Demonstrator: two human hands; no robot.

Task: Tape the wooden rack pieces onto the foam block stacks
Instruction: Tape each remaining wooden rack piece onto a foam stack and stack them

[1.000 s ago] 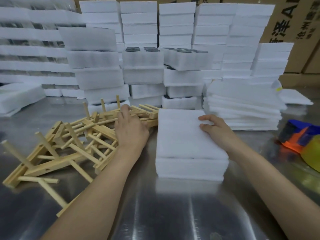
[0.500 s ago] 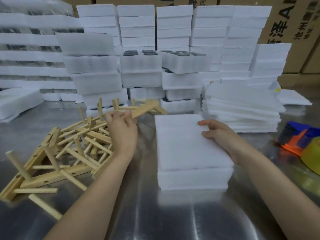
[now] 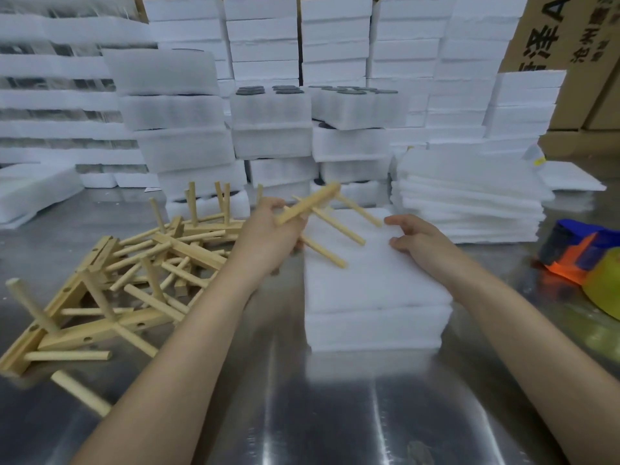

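Item 1, left hand [image 3: 265, 239]: fingers [image 3: 273, 204] clenched around 1 end of a wooden rack piece [image 3: 312, 202], a square bar carrying at least 3 round pegs. The bar is held in the air, slanting up and away, with the pegs angled down over the far left part of the foam block stack [image 3: 375, 290]; whether any peg tip touches the foam cannot be told. Item 2, right hand [image 3: 422, 243]: fingers [image 3: 399, 221] loosely bent and grasping nothing, tips resting on the stack's top face near its far right edge. Item 3, the stack: 2 white blocks, 1 on the other, lying on the metal desk [image 3: 302, 414] between the forearms. Item 4, a tangled pile of rack pieces [image 3: 141, 273] on the desk, left of the stack. Item 5, a blue and orange object [image 3: 570, 250] at the right, kind uncertain, beside a yellow object [image 3: 604, 283]. Item 6, a low pile of thin foam sheets [image 3: 469, 203] and, behind it, walls of foam blocks [image 3: 268, 62] and cardboard cartons [image 3: 570, 45]. Risk notes: gripped at 1 end only, the piece could swivel and land crooked. Peg tips pushed downward may dent the soft foam. The upper block, only lightly steadied, may slide off square. No tape is in hand, so the piece could roll before being fixed.
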